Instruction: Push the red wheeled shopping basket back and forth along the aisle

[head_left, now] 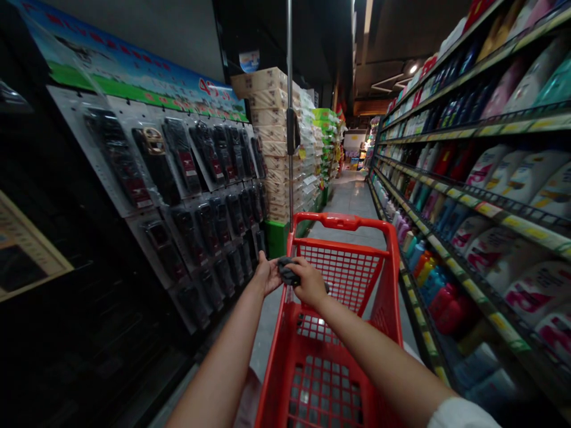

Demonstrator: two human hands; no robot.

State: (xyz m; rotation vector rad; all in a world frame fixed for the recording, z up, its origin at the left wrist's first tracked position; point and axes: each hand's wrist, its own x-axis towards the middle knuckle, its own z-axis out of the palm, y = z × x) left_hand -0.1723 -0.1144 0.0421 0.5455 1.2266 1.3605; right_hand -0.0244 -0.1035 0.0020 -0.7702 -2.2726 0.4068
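Observation:
A small dark grey, soft-looking bundle is gripped by my right hand, whose fingers curl over its top. Its exact kind is unclear; a dark bit also shows below my right wrist. My left hand is held beside the bundle with its thumb raised and fingers stretched, the fingertips close to or touching it. Both hands are over the left rim of a red plastic shopping cart. Grid panels form the cart's floor and far wall. From its far left corner rises an upright metal pole.
Packaged black belts hang on a display rack at the left. Beyond it stand stacked cartons and a green base. Shelves of bottles line the right side. A tiled aisle floor runs ahead between them.

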